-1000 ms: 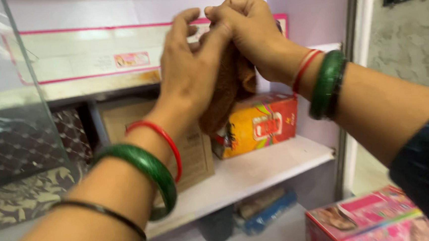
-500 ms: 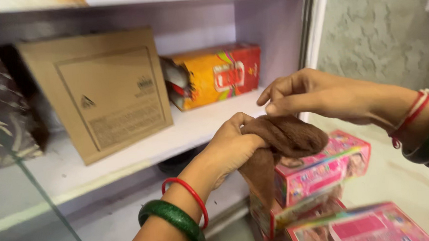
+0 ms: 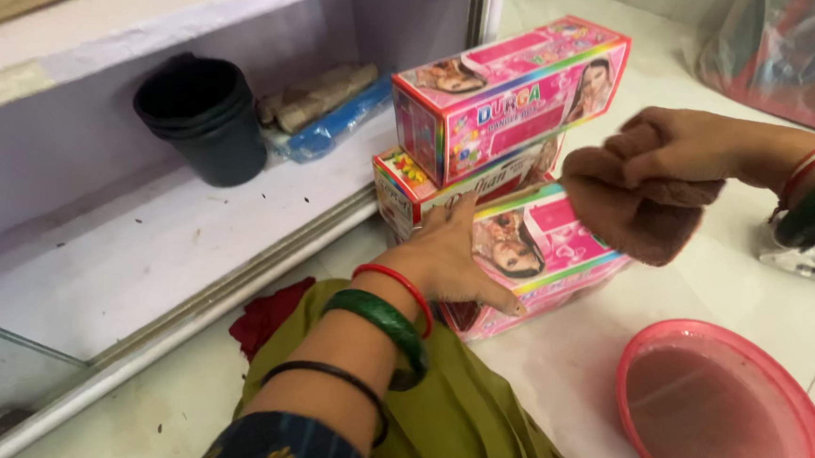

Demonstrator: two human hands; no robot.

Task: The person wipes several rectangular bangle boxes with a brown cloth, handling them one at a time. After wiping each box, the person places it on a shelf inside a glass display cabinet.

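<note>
Brown cloth bunched in right hand; left hand flat, fingers spread, on pink box. Bracing box firmly should keep wiping steady.

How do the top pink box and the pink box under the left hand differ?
The top pink box sits highest on the stack, untouched; the front pink box lies on the floor with the left hand resting on it. The top box shows its end and long side clear of any cover; the front box is partly covered by the brown cloth in the right hand. Both are long, pink and picture-printed.
</note>
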